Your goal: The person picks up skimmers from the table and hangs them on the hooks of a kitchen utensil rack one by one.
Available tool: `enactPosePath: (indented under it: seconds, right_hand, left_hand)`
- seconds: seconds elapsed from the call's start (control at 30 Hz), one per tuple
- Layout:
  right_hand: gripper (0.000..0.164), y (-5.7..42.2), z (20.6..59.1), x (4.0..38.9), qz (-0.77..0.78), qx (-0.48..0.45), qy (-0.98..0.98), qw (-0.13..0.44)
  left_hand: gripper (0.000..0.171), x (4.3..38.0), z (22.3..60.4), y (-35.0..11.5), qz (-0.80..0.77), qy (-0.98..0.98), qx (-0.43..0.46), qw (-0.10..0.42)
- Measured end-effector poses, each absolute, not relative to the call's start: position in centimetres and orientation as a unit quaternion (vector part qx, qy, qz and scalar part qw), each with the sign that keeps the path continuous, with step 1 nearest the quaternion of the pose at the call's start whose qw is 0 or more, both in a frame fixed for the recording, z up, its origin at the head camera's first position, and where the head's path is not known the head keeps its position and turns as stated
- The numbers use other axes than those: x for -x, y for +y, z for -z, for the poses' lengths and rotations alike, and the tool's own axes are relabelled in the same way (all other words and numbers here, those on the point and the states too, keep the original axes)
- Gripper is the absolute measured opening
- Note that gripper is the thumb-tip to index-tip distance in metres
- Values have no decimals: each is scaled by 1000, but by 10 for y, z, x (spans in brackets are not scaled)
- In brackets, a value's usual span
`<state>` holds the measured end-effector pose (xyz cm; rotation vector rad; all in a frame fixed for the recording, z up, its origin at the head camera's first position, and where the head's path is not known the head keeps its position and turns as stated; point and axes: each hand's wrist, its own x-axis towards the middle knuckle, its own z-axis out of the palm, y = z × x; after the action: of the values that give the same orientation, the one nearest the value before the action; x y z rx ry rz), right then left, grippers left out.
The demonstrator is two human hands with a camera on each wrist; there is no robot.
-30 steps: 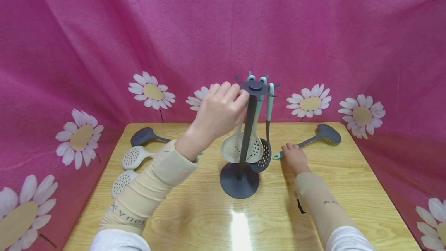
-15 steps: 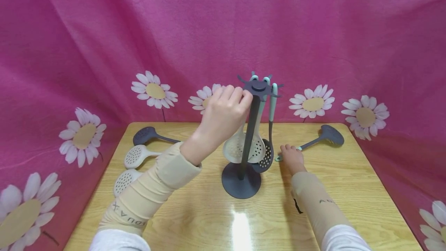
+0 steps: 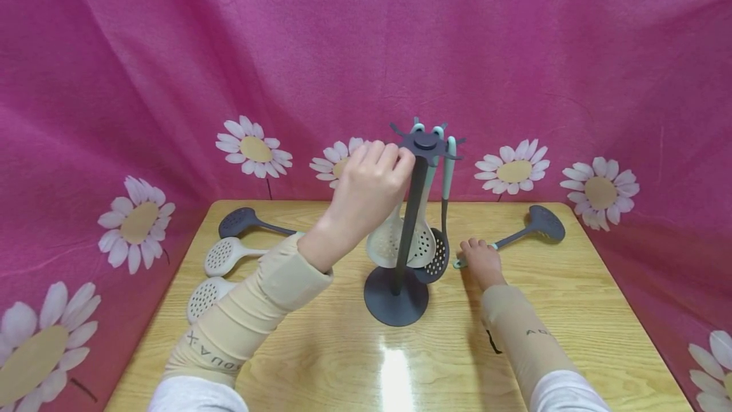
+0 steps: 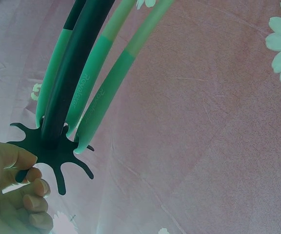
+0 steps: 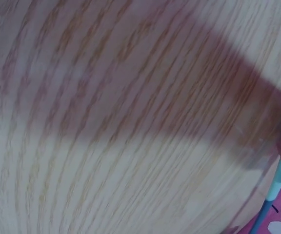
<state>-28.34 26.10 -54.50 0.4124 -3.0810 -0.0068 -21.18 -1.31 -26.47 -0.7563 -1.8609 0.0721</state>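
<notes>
A dark utensil stand (image 3: 396, 297) with a round base and a hooked top rises mid-table. My left hand (image 3: 374, 183) pinches one hook (image 4: 22, 175) of that top between thumb and finger. On the other hooks hang a pale ladle (image 3: 383, 243), a pale skimmer (image 3: 424, 243) and a dark skimmer (image 3: 437, 262), all with mint handles. My right hand (image 3: 483, 262) grips the mint handle (image 5: 279, 180) of a dark spoon-like utensil (image 3: 546, 222) lying on the table. Most of my right fingers fall outside the right wrist view.
Left on the wooden table (image 3: 320, 361) lie a dark skimmer (image 3: 237, 222), a pale skimmer (image 3: 220, 257) and another pale skimmer (image 3: 203, 297), partly behind my left forearm. A pink flowered cloth (image 3: 366, 37) encloses the back and sides.
My right hand has come over the dark utensil's handle and taken hold of it. The left hand keeps its pinch on the stand's hook. The head view has shifted slightly.
</notes>
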Motion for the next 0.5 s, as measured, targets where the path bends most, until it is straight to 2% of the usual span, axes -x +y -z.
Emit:
enactPosePath:
  seconds: [0.17,0.33,0.5]
  right_hand:
    - [32,265,547,280,8,-148,-989,20]
    - [32,268,548,279,12,-163,-986,28]
    - [29,273,547,279,32,-211,-972,98]
  left_hand:
    - [16,211,264,-13,-27,-787,320,527]
    - [16,211,264,-13,-28,-788,320,525]
    - [16,211,265,-13,-28,-788,319,526]
